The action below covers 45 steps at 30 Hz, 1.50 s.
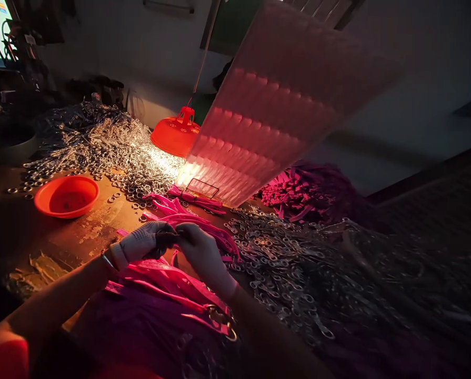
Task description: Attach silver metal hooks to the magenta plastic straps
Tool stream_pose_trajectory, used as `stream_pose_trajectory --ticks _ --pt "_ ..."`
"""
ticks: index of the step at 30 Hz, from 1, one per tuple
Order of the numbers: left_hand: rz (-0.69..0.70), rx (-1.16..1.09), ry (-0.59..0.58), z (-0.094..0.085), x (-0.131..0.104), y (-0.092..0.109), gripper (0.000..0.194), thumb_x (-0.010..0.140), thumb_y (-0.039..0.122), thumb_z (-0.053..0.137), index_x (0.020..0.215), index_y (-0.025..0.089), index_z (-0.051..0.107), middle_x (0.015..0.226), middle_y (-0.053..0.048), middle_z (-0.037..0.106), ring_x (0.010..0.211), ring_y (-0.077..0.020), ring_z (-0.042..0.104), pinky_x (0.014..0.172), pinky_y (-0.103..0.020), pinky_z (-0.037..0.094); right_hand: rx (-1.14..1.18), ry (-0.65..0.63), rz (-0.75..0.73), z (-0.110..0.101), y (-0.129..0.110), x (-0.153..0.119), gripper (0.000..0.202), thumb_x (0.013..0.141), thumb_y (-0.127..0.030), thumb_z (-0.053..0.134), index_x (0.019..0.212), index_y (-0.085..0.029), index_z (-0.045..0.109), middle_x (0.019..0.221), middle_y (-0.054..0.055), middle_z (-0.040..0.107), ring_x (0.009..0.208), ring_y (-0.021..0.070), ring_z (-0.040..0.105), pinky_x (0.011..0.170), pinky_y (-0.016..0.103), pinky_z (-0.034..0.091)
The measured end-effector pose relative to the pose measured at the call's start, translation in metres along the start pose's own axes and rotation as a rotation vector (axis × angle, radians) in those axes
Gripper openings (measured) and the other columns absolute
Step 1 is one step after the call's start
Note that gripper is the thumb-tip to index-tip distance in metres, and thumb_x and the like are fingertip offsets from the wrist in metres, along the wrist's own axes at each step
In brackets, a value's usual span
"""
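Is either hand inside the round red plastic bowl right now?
No: the white-gloved left hand and the right hand meet over the long flat pink straps, while the bowl stands apart, to their left.

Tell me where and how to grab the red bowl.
The red bowl is probably best pinched over its near rim by the left hand, the nearer one, coming from the near side. It sits upright, mouth open, and the heaped metal rings lie mostly beyond it and to its right.

Hands (199, 250) close together, wrists (111, 258) apart
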<state>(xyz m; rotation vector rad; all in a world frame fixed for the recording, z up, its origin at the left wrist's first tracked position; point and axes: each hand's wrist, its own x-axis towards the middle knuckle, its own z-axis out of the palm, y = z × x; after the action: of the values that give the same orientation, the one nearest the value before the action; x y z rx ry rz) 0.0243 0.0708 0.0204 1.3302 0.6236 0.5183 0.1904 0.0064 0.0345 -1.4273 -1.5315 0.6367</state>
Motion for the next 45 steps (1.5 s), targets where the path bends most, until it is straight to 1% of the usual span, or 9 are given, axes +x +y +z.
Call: stream_pose_trajectory --ticks 11,19,23,29,34,36,39,42,45 --pt "0.007 0.081 0.011 0.048 -0.023 -0.006 0.026 0.091 0.042 0.055 0.08 0.018 0.055 0.058 0.003 0.053 0.044 -0.0076 0.045 0.04 -0.018 0.034 -0.127 0.032 0.033 -0.02 0.004 -0.053 0.02 0.091 -0.03 0.051 0.102 -0.022 0.066 0.1 0.005 0.072 0.091 0.0186 0.066 0.081 0.029 0.048" --pt "-0.072 -0.016 -0.082 0.066 -0.015 -0.008 0.024 0.086 0.037 0.059 0.075 0.018 0.051 0.054 0.004 0.047 0.041 -0.0063 0.038 0.037 -0.017 0.03 -0.88 0.026 -0.137 -0.033 -0.008 -0.07 0.017 0.088 -0.025 0.05 0.081 -0.018 0.064 0.079 0.008 0.064 0.073 0.0201 0.055 0.067 0.031 0.034" --pt "-0.023 0.119 -0.089 0.067 -0.004 -0.001 0.022 0.085 0.036 0.06 0.076 0.017 0.055 0.054 0.002 0.05 0.042 -0.0075 0.042 0.037 -0.017 0.031 -0.853 0.021 -0.05 -0.041 -0.008 -0.066 0.016 0.086 -0.019 0.051 0.09 -0.019 0.066 0.087 0.007 0.066 0.081 0.02 0.057 0.069 0.03 0.035" --pt "-0.163 -0.146 -0.009 0.076 0.017 -0.017 0.019 0.082 0.035 0.065 0.086 0.018 0.057 0.055 0.006 0.045 0.039 -0.0051 0.038 0.036 -0.015 0.03 -0.684 0.007 0.171 -0.042 -0.013 -0.072 0.028 0.094 -0.033 0.046 0.102 -0.014 0.066 0.08 0.009 0.068 0.07 0.0216 0.06 0.066 0.031 0.039" --pt "-0.302 -0.465 -0.072 0.082 0.039 0.0 0.009 0.088 0.023 0.059 0.088 0.014 0.059 0.054 0.006 0.043 0.033 -0.0037 0.032 0.028 -0.013 0.022 -0.126 0.073 0.223 -0.068 0.038 -0.063 0.035 0.1 -0.039 0.039 0.106 -0.02 0.068 0.084 0.001 0.071 0.074 0.0159 0.063 0.065 0.024 0.045" --pt "-0.33 -0.728 -0.014 0.077 0.049 0.009 0.011 0.092 0.012 0.048 0.088 0.012 0.058 0.058 0.004 0.047 0.035 -0.0035 0.036 0.028 -0.012 0.021 -0.303 0.168 0.254 -0.086 0.07 -0.055 0.038 0.102 -0.037 0.035 0.11 -0.019 0.068 0.09 0.003 0.072 0.081 0.0163 0.064 0.071 0.025 0.048" --pt "-0.252 -1.005 0.191 0.066 0.059 0.012 0.022 0.092 0.005 0.037 0.09 0.012 0.057 0.069 -0.004 0.057 0.053 -0.0092 0.059 0.031 -0.01 0.029 -0.569 0.085 0.325 -0.104 0.112 -0.046 0.027 0.097 -0.027 0.047 0.098 -0.018 0.072 0.106 0.009 0.072 0.098 0.0193 0.064 0.088 0.028 0.046" --pt "-0.263 -1.022 0.297 0.064 0.063 0.001 0.018 0.093 0.011 0.04 0.093 0.014 0.058 0.078 -0.009 0.063 0.066 -0.0166 0.067 0.03 -0.011 0.03 -0.633 -0.023 0.35 -0.103 0.136 -0.042 0.014 0.086 -0.019 0.06 0.086 -0.016 0.073 0.125 0.013 0.066 0.109 0.0227 0.063 0.096 0.031 0.043" --pt "-0.334 -0.998 0.247 0.072 0.063 -0.008 0.016 0.09 0.01 0.043 0.091 0.012 0.058 0.072 -0.006 0.059 0.05 -0.0108 0.057 0.028 -0.01 0.025 -0.661 -0.063 0.388 -0.095 0.142 -0.041 0.015 0.085 -0.017 0.06 0.085 -0.014 0.074 0.117 0.016 0.067 0.102 0.0235 0.065 0.092 0.032 0.045"
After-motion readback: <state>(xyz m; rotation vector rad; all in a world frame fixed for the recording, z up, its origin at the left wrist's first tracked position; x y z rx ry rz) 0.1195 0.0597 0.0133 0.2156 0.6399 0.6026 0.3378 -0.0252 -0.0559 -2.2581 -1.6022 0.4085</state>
